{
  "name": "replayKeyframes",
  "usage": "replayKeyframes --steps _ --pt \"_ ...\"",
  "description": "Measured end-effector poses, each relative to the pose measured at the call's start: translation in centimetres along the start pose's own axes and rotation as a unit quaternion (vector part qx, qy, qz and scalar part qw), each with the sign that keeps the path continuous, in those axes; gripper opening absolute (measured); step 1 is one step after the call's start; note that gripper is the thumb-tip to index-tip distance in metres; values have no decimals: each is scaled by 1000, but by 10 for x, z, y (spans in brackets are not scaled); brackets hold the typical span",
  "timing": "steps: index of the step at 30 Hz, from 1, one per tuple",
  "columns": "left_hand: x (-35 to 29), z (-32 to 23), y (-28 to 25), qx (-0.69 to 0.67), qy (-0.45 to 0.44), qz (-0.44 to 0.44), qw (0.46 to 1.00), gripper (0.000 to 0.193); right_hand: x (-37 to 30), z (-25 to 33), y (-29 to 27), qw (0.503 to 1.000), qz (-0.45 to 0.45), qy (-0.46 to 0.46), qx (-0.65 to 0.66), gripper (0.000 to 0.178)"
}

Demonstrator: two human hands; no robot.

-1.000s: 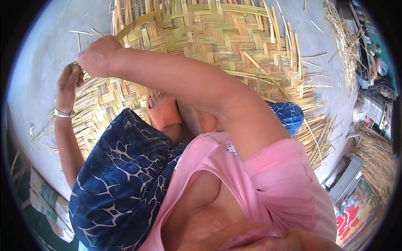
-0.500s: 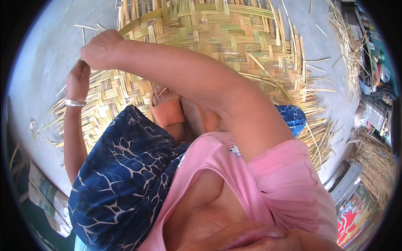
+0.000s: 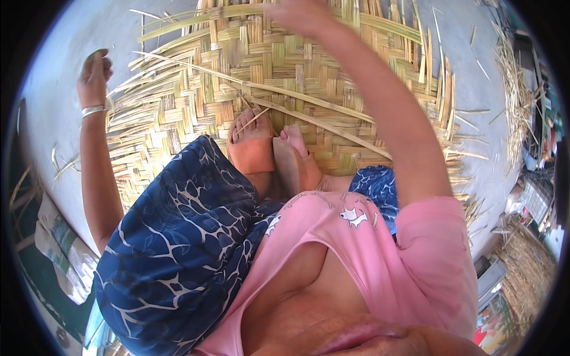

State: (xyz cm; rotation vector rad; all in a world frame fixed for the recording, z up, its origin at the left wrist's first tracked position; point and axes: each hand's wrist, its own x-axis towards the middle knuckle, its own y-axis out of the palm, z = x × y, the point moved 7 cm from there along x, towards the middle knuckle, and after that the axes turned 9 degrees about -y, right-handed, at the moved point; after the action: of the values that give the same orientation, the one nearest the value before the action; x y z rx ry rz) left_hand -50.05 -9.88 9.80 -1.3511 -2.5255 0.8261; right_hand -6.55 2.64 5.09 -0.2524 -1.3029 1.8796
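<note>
A woven mat (image 3: pixel 285 71) of flat yellow-green strips lies on the floor in front of me, with loose strip ends fanning out along its edges. My left hand (image 3: pixel 95 74), with a pale bangle at the wrist, is raised beyond the mat's left edge. Its fingers are loosely bent and slightly apart, with nothing visible in them. Over the far part of the mat is my right hand (image 3: pixel 300 13), smeared by motion, beside a long greenish strip (image 3: pixel 225 12); whether it holds that strip is unclear. Several thin loose strips (image 3: pixel 297 98) lie slantwise across the weave.
My feet in orange sandals (image 3: pixel 250 153) rest on the mat's near part. At the far right lie loose straw (image 3: pixel 515 77) and a larger straw heap (image 3: pixel 528 255). A pale cloth or sack (image 3: pixel 62 249) is at the lower left.
My hands were together at the left edge of the mat. The right has swung away to the right and far side, while the left has risen slightly. The thin strips now cross the mat's middle.
</note>
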Motion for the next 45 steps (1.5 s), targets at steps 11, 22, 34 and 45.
replayKeyframes --steps 11,22,34,45 --pt "-78 -88 155 134 107 370 913 37 -73 -177 -45 906 361 161 -154 73" --pt "-106 -16 177 477 44 389 787 36 -69 -208 -44 853 444 256 100 46" --pt "-70 1 147 473 92 263 836 25 -41 -382 -228 955 247 138 -88 44" --pt "-27 23 160 504 122 168 838 32 -460 -467 -550 728 325 154 -584 27"
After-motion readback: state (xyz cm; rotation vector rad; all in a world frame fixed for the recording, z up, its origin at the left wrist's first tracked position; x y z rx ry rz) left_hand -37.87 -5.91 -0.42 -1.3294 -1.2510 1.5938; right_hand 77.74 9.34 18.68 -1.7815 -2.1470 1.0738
